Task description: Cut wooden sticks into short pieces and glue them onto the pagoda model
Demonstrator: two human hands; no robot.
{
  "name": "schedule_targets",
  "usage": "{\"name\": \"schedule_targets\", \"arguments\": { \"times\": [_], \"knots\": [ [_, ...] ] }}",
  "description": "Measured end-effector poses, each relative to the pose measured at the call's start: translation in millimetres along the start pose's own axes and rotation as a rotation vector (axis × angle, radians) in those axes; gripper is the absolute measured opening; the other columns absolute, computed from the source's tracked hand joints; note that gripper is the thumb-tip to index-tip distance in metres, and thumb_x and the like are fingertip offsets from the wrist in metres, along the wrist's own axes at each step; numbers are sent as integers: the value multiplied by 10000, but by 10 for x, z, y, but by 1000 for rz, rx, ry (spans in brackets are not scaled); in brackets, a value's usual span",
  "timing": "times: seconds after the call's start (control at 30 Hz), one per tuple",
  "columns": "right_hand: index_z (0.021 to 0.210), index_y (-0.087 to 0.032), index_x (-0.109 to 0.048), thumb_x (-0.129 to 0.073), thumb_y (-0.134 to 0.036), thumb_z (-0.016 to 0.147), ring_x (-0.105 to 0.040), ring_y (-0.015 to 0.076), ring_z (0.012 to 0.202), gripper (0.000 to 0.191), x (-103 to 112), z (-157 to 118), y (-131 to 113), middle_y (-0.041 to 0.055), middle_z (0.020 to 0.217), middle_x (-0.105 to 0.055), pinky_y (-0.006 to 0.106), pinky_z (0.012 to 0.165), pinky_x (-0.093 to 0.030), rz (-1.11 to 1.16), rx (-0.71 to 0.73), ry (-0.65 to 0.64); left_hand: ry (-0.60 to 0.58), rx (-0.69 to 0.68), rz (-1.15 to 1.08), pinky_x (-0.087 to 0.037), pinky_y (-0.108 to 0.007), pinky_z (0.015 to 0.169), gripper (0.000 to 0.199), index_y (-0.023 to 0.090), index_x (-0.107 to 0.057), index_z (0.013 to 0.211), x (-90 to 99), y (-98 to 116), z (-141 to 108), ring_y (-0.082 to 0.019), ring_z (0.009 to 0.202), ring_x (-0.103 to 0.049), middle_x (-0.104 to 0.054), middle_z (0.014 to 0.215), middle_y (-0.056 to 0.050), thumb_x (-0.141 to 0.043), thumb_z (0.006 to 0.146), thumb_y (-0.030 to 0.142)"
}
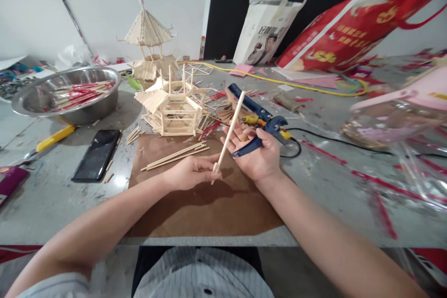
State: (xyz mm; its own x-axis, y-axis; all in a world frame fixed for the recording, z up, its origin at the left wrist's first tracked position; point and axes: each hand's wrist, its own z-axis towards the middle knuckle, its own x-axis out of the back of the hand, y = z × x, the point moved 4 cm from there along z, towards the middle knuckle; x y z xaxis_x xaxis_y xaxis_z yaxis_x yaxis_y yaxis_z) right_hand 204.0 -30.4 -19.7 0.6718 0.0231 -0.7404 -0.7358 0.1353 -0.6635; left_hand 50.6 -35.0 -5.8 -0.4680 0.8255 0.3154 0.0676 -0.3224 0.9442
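My left hand (193,172) pinches a wooden stick (231,128) near its lower end, and the stick slants up to the right. A short bit of wood shows beside it at the fingertips. In my right hand (260,158), turned palm up, lies a blue pipe cutter (275,125); its handles are spread apart, with the lower one across my palm and fingers. Several loose sticks (174,156) lie on the brown mat (209,214) beyond my left hand. Behind them stands a six-sided stick frame (179,118) with low railings and upright posts.
A stick pagoda (148,30) with a pointed roof stands farther back. At left are a steel bowl (66,114) of red and pale sticks, a yellow-handled knife (56,137) and a phone (96,156). Bags (258,23), a yellow cord (296,84), a black cable (324,142) and red scraps lie rightward.
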Motion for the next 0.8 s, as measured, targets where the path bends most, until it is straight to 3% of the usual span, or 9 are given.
{"name": "schedule_targets", "arguments": {
  "times": [0.13, 0.33, 0.4, 0.47, 0.53, 0.57, 0.63, 0.73, 0.8],
  "knots": [
    [757, -251, -643, -494, -479, 715, -425, 204, 1156, 275, -118, -62, 71, -23, 1157, -563, 390, 961, -348, -63, 3, -55, -8, -48, 8, -317, -244, 947, 266, 115, -634, 725, -51, 2, 28, -216, 1243, -312, -509, 1209, -103, -511, 767, 346],
    [915, -309, -625, -438, -451, 758, -397, 157, 1181, 282, -154, -53, 189, -61, 1199, -528, 373, 1023, -256, -137, 37, -90, 48, -79, 44, -284, -265, 975, 306, 102, -666, 760, -149, -9, 65, -231, 1255, -285, -555, 1129, -123, -517, 759, 370],
    [941, -319, -614, -447, -440, 750, -397, 158, 1182, 281, -127, -19, 196, -63, 1204, -524, 388, 1006, -281, -171, 36, -66, -23, -62, 1, -321, -271, 947, 307, 108, -669, 780, -214, 16, 41, -225, 1175, -404, -597, 1052, -113, -508, 766, 369],
    [962, -334, -601, -467, -424, 735, -408, 154, 1175, 278, -94, 17, 179, -71, 1210, -518, 386, 987, -310, -201, 27, -46, -168, -12, -57, -389, -265, 871, 305, 116, -668, 794, -295, 54, -6, -203, 1009, -535, -630, 977, -97, -501, 771, 369],
    [981, -345, -589, -483, -389, 724, -434, 140, 1152, 282, -51, 44, 135, -76, 1208, -520, 355, 975, -330, -226, 29, -23, -295, 59, -92, -433, -243, 783, 302, 123, -669, 807, -334, 90, -63, -175, 872, -585, -649, 933, -85, -508, 765, 375],
    [996, -348, -582, -493, -355, 714, -458, 135, 1129, 295, -27, 50, 104, -76, 1203, -524, 338, 963, -345, -238, 40, -10, -300, 92, -97, -443, -231, 746, 303, 125, -668, 811, -313, 100, -83, -164, 828, -593, -652, 924, -82, -511, 763, 379],
    [1035, -350, -561, -516, -256, 668, -544, 135, 1020, 382, 22, 46, 35, -71, 1189, -535, 317, 893, -413, -276, 72, 16, -154, 140, -73, -452, -222, 706, 306, 122, -659, 846, -174, 97, -94, -142, 773, -593, -646, 949, -84, -504, 768, 374],
    [1073, -324, -547, -495, -135, 586, -630, 120, 713, 526, 68, 6, -45, -37, 1159, -560, 274, 643, -503, -367, 92, 36, 335, 90, 65, -439, -253, 768, 277, 137, -641, 873, 199, 86, -114, -148, 848, -577, -624, 994, -80, -504, 771, 355],
    [1059, -274, -570, -473, -112, 566, -611, 112, 585, 527, 64, -28, -60, 4, 1118, -588, 249, 506, -484, -419, 62, 21, 580, 13, 180, -397, -293, 863, 250, 138, -640, 773, 391, 104, -153, -177, 983, -535, -586, 1070, -91, -502, 772, 346]
  ]
}}
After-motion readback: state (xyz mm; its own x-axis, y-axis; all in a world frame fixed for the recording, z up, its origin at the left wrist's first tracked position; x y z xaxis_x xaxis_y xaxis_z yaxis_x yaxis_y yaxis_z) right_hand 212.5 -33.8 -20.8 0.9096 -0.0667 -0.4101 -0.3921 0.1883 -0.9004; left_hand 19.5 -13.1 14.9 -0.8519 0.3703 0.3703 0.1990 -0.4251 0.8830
